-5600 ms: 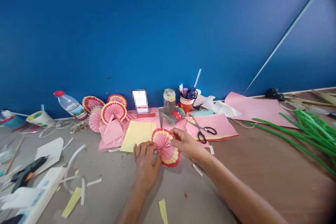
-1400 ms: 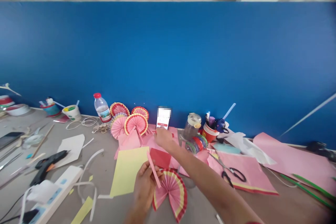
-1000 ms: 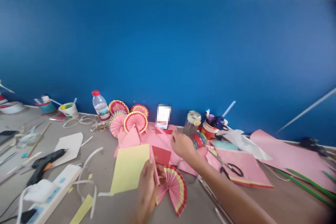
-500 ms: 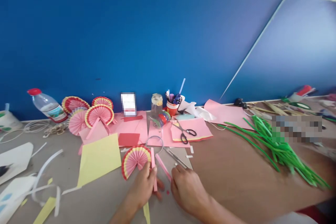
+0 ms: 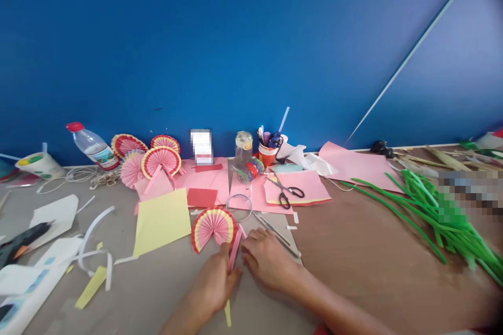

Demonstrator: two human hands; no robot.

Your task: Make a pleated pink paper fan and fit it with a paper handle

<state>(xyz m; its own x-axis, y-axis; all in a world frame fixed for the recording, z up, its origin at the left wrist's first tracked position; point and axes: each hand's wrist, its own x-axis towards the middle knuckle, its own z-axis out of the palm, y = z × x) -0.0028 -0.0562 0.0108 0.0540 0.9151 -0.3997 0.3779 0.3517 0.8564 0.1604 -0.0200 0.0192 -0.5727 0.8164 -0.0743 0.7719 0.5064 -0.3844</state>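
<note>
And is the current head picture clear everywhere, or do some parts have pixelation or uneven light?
Head view: the phone is pixelated and washed white; head view: pixel blocks cover part of the green strands; head view: the blue wall pales rightward, but the extreme upper right corner darkens.

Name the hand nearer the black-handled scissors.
Right. The scissors lie beyond the right hand, slightly to its right; the left hand is farther off, to their left.
</note>
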